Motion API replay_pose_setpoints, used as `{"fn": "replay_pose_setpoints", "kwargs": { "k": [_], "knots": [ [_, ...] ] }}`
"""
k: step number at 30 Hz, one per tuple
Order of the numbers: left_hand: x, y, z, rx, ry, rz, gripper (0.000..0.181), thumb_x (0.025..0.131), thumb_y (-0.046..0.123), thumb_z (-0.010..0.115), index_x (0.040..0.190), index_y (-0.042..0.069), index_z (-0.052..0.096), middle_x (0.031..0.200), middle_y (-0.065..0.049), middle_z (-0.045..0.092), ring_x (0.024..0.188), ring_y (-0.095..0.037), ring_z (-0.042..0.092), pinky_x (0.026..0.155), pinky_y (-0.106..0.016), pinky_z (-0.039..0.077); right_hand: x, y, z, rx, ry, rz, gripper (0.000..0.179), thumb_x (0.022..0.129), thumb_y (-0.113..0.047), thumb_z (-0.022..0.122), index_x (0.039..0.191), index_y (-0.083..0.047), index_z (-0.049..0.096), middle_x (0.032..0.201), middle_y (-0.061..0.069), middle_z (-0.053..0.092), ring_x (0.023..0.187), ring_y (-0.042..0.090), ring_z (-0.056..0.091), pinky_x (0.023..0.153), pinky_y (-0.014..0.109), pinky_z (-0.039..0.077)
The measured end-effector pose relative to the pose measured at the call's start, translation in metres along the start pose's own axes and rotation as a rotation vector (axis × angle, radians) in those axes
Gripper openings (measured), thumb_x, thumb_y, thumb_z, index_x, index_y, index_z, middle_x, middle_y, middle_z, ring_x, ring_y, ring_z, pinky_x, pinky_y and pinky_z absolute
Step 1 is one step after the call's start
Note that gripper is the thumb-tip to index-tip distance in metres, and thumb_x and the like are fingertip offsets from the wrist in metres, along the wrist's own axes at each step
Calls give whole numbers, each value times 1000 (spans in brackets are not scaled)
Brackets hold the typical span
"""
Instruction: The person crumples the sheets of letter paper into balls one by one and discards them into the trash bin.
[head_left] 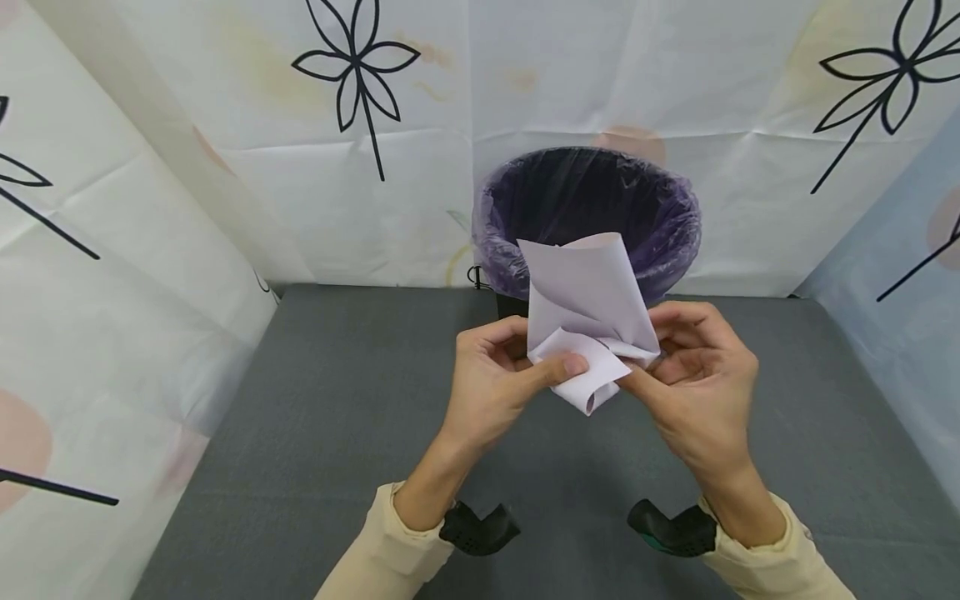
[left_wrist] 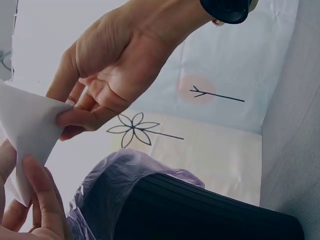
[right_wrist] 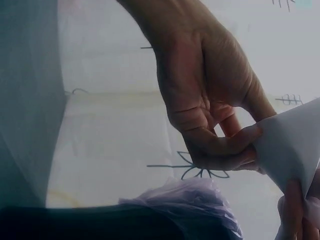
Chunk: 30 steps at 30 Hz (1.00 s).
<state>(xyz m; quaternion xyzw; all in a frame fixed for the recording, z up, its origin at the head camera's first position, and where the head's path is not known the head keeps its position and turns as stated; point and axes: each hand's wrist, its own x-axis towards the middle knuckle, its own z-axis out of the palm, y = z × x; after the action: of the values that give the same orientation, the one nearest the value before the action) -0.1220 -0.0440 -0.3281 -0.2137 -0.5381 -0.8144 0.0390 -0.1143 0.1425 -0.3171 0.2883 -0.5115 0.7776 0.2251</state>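
While both forearms reach in from the near edge, slanting inward, we see the left hand (head_left: pixel 491 379) and the right hand (head_left: pixel 701 387) meet at one folded paper (head_left: pixel 581 287). On the left, fingers curl behind it and the thumb lies flat across the near fold, pinching; on the right, thumb and bent fingers pinch the opposite edge, with a gap between them and the palm. We find the paper raised over the table (head_left: pixel 337 417), its long axis running almost straight away from the person. Its broad end points toward the bin (head_left: pixel 513 307), and its narrow, curled tip points back between the wrists. Black devices sit below the pale sleeves (head_left: pixel 382 554). Beyond, we see a purple bag (head_left: pixel 678 242) lining the bin, partly covered by the paper, and flower-printed cloth (head_left: pixel 420 217) behind.
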Motion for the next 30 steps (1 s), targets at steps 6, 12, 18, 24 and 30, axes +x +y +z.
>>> {"fn": "replay_pose_setpoints", "kwargs": {
  "k": [6, 12, 18, 24, 30],
  "knots": [
    [2, 1, -1, -23, -6, -42, 34, 78, -1, 86, 104, -15, 70, 93, -12, 72, 76, -19, 69, 68, -29, 59, -1, -1, 3, -63, -1, -38, 50, 70, 22, 82, 109, 26, 50, 95, 22, 70, 86, 26, 70, 76, 30, 60],
    [5, 0, -1, -5, 18, 2, 30, 77, -9, 83, 103, -17, 70, 95, -11, 74, 78, -20, 69, 69, -29, 58, -1, -8, 2, -149, -29, 46, 44, 74, 27, 73, 112, 22, 52, 96, 20, 73, 89, 24, 73, 78, 29, 60],
    [7, -1, -3, 46, 80, 54, 26, 76, -11, 83, 99, -16, 71, 88, -9, 73, 72, -18, 67, 64, -28, 56, -1, -16, -1, -77, -126, 170, 44, 78, 33, 60, 121, 22, 52, 115, 26, 68, 107, 29, 69, 88, 35, 57],
    [5, -1, -1, 90, 112, 108, 16, 76, -12, 82, 89, -12, 72, 79, -6, 70, 64, -17, 61, 59, -26, 53, -3, -17, 3, -157, -69, 297, 43, 83, 24, 65, 125, 15, 58, 117, 27, 66, 103, 27, 70, 85, 31, 58],
    [5, -1, 2, 95, 116, 149, 14, 76, -14, 82, 85, -13, 71, 77, 0, 70, 64, -15, 62, 59, -25, 53, -2, -18, 8, -203, -84, 340, 35, 89, 14, 69, 123, 10, 61, 113, 27, 67, 88, 28, 73, 67, 34, 61]
  ]
}}
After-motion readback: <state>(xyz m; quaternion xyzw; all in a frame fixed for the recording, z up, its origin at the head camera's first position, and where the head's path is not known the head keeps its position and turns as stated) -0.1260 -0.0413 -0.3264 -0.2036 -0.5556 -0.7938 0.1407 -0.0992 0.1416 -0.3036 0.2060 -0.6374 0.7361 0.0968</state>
